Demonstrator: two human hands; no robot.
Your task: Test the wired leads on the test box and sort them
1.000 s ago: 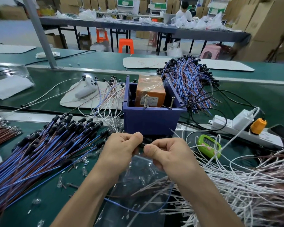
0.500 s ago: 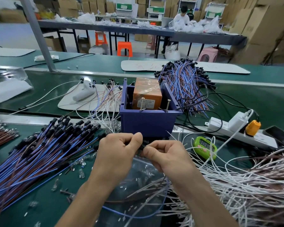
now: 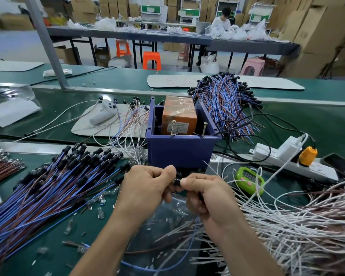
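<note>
Blue plastic box [image 3: 180,151] stands mid-surface, holding one orange block [image 3: 178,116] and two upright screws [image 3: 203,129]. Just before it, two hands: left hand [image 3: 145,186] and right hand [image 3: 207,193], fingers pinched on one small black-tipped lead [image 3: 176,181]. Blue-brown bundle [image 3: 38,194] lies left, white wires [image 3: 299,222] right.

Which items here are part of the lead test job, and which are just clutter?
In the job:
- left hand and right hand, both pinching a small black part
- blue box
- orange block
- blue-brown leads
- white wires

Lying about:
- green timer
- power strip
- phone
</note>
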